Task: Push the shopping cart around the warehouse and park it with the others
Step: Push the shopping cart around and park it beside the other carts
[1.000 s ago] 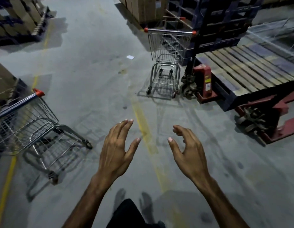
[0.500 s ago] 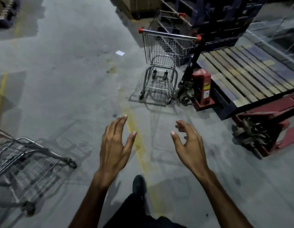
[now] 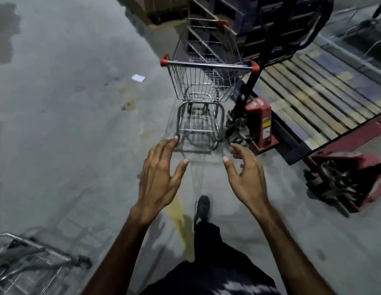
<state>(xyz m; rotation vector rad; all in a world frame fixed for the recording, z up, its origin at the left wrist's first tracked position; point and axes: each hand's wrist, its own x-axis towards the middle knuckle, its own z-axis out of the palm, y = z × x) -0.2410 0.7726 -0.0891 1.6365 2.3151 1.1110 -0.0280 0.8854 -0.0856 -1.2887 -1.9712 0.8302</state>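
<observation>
Head view showed left hand (image 3: 158, 179) and right hand (image 3: 246, 177) both spread and empty, short of the shopping cart (image 3: 206, 86), which stood ahead just beside a red pallet jack (image 3: 259, 122).

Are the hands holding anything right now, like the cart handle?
Nothing is held. The left hand and right hand are open in the air, short of the shopping cart and its handle bar.

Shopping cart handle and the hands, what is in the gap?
Head view: only bare grey floor lies between the open hands, left, right, and the shopping cart handle.
</observation>
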